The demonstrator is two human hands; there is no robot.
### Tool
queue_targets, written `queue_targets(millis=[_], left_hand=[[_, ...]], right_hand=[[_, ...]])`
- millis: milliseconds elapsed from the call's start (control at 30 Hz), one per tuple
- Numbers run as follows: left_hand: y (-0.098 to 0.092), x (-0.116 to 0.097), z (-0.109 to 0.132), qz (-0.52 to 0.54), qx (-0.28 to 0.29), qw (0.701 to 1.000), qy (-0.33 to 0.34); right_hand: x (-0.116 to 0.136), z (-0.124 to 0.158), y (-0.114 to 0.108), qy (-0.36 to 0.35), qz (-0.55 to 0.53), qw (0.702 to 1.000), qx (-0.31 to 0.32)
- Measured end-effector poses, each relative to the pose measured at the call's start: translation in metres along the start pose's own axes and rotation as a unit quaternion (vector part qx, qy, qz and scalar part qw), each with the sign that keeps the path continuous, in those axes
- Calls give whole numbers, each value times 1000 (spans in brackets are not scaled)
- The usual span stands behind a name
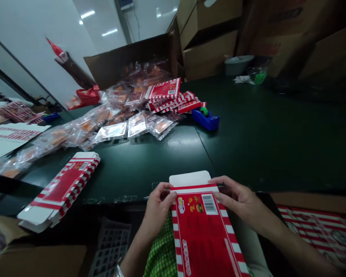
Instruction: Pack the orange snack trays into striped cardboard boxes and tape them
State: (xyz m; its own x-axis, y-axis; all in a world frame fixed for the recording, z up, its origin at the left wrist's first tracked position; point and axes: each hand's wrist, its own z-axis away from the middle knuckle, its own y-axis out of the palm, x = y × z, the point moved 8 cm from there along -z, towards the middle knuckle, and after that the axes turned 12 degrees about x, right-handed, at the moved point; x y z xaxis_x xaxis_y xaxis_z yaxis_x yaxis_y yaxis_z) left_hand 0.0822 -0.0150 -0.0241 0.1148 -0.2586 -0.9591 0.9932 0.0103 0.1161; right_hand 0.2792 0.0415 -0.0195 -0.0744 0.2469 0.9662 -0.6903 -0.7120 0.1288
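Dark green and smooth, with a thin straight seam, the table (276, 134) is the broadest thing in view. Behind it rise brown cardboard boxes (210, 50), several, overlapping too much to count. Clear, crinkled plastic packets (137, 124) with orange-brown contents spread over its left half in a glossy heap, too many to number.

One flat-faced, rectangular red-and-white carton (203, 234) is at the table's near edge, above the person's lap, its single blank white flap pointing away from the body. Left hand (159, 204) and right hand (240, 198), one at each upper side edge, pinch it between thumb and curled fingers, just below that flap.

Left of them, one stack of folded cartons (66, 184) lies slantwise, its striped edges layered; I cannot count the layers. Beside the packets sit at least three red boxes (164, 90), heaped askew. Farther back stands one round grey bowl (238, 66). Nearer is one blue plastic tape dispenser (207, 120), touching or just beside the red boxes.
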Motion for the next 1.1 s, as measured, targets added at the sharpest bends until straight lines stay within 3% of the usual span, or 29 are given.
queue_targets(millis=[133,267,467,567,667,933,1100], left_hand=[[0,2,-1,-13,-29,999,17],[0,-2,-3,0,-51,998,46],[13,-17,5,-52,6,996,70],[20,-20,11,-96,36,992,68],[22,-22,11,-124,21,989,76],[30,-33,-8,-65,54,996,30],[33,-38,-9,-104,83,991,30]], right_hand=[[12,6,-15,-51,136,984,-103],[17,5,-25,-68,166,972,-155],[16,7,-10,-59,158,985,-28],[8,13,-11,-38,88,995,-33],[4,12,-7,-3,45,999,-26],[22,4,-4,57,4,997,-43],[22,8,2,95,28,993,63]])
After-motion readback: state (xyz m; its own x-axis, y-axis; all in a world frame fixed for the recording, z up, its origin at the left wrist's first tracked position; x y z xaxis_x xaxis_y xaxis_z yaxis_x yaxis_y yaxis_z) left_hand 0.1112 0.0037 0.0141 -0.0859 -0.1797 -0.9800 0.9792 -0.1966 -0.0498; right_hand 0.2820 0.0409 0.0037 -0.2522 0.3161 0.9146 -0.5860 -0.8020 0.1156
